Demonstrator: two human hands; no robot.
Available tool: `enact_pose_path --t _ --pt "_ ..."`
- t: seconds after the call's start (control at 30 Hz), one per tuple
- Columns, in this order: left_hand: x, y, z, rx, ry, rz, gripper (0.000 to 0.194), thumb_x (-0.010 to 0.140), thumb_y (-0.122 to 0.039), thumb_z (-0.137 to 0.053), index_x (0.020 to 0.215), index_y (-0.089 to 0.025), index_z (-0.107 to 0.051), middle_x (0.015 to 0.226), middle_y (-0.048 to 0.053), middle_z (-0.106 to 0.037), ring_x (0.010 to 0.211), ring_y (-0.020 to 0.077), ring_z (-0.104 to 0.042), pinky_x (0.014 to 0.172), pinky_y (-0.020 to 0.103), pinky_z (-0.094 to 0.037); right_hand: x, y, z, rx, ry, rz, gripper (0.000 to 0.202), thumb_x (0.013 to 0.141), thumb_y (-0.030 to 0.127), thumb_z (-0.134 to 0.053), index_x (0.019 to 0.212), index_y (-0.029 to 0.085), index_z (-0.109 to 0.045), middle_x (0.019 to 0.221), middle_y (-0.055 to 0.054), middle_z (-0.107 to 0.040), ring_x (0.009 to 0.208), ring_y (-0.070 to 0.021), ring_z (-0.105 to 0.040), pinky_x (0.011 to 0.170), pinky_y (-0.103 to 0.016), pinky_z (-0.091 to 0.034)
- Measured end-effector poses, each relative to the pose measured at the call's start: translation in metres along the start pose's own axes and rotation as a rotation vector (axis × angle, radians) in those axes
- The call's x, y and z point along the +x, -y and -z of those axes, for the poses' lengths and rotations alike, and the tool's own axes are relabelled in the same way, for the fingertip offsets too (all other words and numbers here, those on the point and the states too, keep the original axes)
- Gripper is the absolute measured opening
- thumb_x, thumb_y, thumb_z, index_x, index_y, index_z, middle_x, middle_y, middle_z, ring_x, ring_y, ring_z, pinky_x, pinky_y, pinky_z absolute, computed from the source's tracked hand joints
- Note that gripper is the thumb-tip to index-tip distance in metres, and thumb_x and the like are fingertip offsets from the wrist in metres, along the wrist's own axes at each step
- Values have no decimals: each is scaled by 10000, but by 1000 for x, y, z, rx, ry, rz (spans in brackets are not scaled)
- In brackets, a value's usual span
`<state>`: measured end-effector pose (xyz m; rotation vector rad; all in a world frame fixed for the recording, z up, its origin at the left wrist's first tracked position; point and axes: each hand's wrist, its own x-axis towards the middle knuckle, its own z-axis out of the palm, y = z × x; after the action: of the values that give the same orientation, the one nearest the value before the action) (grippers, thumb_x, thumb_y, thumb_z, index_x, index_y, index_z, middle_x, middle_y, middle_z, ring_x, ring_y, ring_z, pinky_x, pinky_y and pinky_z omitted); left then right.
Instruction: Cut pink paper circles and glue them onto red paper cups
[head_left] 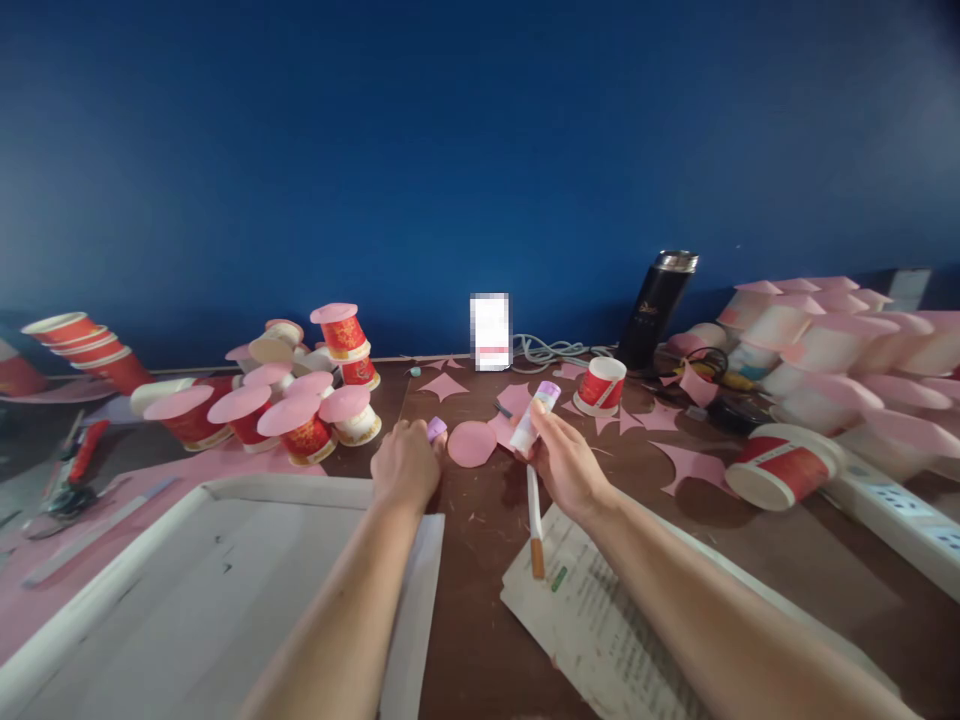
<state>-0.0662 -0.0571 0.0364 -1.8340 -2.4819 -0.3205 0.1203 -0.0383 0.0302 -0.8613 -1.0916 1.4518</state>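
My right hand (566, 455) is wrapped round a white glue stick (527, 430) with a purple end, tilted above the brown table. In my left hand (409, 462) is a small purple cap (436, 429), pinched at the fingertips. Between the hands a pink paper circle (472, 444) lies flat on the table. Just beyond my right hand a red and white paper cup (601, 386) stands upright among pink paper scraps (660, 416). A thin white stick with a brown end (535, 520) lies below my right hand.
Cups topped with pink discs (300, 425) stand at the left, near stacked cups (90, 345) and a white tray (285, 488). At the right are a black bottle (654, 310), a tipped cup (784, 467), more pink-topped cups (847, 350) and a power strip (896, 515). Printed paper (600, 620) lies in front.
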Motion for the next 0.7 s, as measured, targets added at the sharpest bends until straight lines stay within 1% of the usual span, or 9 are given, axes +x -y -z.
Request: enact_pose_path --t 0.13,0.3,0.37,0.43,0.5,0.53,0.6,0.63,0.7 --pt "2 4 0 9 45 33 360 866 -428 -391 974 -166 -614 1027 141 -627 968 292 -611 723 359 -477 -1 2 -2 107 58 -79 355 765 525 -633 746 170 -641 690 -2 -549 607 -105 -449 643 -253 -446" --pt "3 7 -1 2 77 53 372 868 -415 -389 1000 -151 -615 1037 151 -622 960 305 -611 732 385 -478 -1 3 -1 162 46 -115 349 728 518 -675 761 171 -665 744 -24 -588 653 -122 -493 742 -319 -497" --pt "2 6 0 14 41 62 383 856 -407 -423 1059 -135 -600 1073 168 -601 992 310 -590 755 382 -471 -2 3 -1 156 40 -121 346 725 519 -677 769 176 -666 747 -26 -592 658 -127 -501 751 -327 -505" --pt "2 4 3 25 -48 47 411 843 -376 -462 1164 -138 -561 1137 171 -566 1059 309 -546 805 373 -455 -2 3 -2 137 35 -124 340 726 517 -676 786 182 -668 760 -29 -597 687 -138 -520 749 -320 -507" --pt "1 2 6 -6 -117 -44 409 849 -309 -461 1230 -181 -537 1178 139 -548 1108 281 -506 863 346 -429 -3 3 -2 127 36 -126 333 728 512 -677 787 184 -667 771 -31 -600 717 -146 -533 738 -304 -505" --pt "0 0 7 -39 -112 -121 382 856 -273 -445 1216 -210 -556 1167 115 -558 1107 258 -503 878 328 -418 -3 3 -2 131 40 -127 325 729 506 -679 781 185 -666 772 -29 -599 722 -145 -535 731 -295 -502" --pt "-1 -2 7 -109 -33 -279 320 862 -216 -414 1095 -240 -632 1093 75 -597 1063 219 -523 878 297 -407 -2 2 -2 149 53 -124 307 732 489 -685 767 186 -662 758 -21 -592 712 -137 -528 718 -278 -494" --pt "-2 -4 6 -132 20 -334 300 858 -195 -409 1014 -239 -661 1044 64 -616 1030 207 -539 882 296 -401 -2 2 -2 157 58 -122 300 731 484 -688 760 186 -660 749 -17 -588 704 -134 -523 712 -273 -491" --pt "-5 -6 4 -153 111 -390 279 847 -168 -409 887 -224 -680 970 55 -637 983 196 -560 906 309 -383 -2 0 -3 162 67 -119 300 727 484 -691 747 187 -654 738 -11 -587 694 -132 -522 705 -268 -485"
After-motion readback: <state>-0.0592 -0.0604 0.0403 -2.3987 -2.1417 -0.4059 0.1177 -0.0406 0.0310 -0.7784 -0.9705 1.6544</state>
